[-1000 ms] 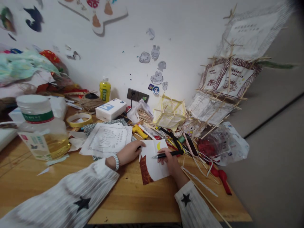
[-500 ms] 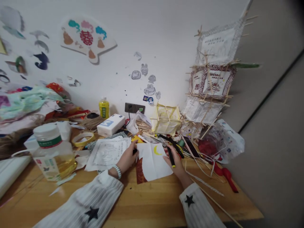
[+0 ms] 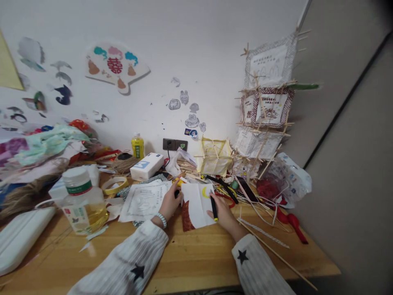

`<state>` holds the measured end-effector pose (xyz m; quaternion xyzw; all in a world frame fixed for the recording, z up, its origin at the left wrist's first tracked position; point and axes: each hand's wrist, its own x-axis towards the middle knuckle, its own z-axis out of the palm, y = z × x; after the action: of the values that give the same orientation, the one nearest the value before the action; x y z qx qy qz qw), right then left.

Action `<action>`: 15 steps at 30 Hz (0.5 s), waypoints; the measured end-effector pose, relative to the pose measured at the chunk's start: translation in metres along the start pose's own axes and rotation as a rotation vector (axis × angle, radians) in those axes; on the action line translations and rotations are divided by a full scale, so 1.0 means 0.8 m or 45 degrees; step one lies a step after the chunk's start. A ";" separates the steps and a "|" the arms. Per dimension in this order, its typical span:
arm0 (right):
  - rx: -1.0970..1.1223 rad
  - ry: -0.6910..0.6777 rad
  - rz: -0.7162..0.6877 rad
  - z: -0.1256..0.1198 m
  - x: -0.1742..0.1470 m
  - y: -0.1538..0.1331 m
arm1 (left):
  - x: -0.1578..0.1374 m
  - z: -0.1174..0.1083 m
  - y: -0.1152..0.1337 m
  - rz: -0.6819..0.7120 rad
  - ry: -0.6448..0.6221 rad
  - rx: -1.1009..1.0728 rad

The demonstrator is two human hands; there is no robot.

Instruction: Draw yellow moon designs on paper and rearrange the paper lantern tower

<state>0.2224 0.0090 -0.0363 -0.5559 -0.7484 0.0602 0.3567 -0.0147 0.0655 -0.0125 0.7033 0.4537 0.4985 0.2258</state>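
A white sheet of paper (image 3: 198, 211) with a yellow crescent moon and a brown patch down its left side lies on the wooden table between my hands. My right hand (image 3: 223, 211) is closed around a black marker with a yellow end (image 3: 214, 208), its fingers over the sheet's right edge. Beside the left edge, my left hand (image 3: 171, 201) is closed on a small black object (image 3: 177, 194), mostly hidden by the fingers. Left of that hand lie drawn sheets with a patterned border (image 3: 143, 200).
A plastic jar of yellow liquid (image 3: 84, 209), a tape roll (image 3: 115, 185) and a tissue box (image 3: 147, 166) stand left. Behind the sheet are a yellow paper lantern (image 3: 215, 157) and loose sticks. Right are a phone (image 3: 246, 189), cords and a tall stick-framed lantern (image 3: 267, 106).
The view has shifted slightly. My right hand has moved inward over the sheet's right side, and the marker now lies over its edge. My left hand stays at the left edge.
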 end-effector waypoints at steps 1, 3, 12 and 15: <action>-0.089 -0.035 0.012 -0.001 -0.001 -0.003 | -0.001 0.000 0.002 0.004 0.017 0.009; -0.223 -0.067 0.047 -0.003 -0.002 -0.011 | 0.000 -0.005 0.004 0.005 0.069 0.028; -0.206 0.191 0.099 0.002 -0.002 -0.023 | -0.026 -0.006 0.026 -0.100 0.088 -0.001; 0.174 0.454 0.195 -0.005 0.005 -0.022 | -0.067 0.039 0.058 0.006 -0.233 -0.054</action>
<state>0.2102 0.0046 -0.0226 -0.5876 -0.6230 0.0383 0.5149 0.0279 0.0007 -0.0156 0.7421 0.4189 0.4421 0.2798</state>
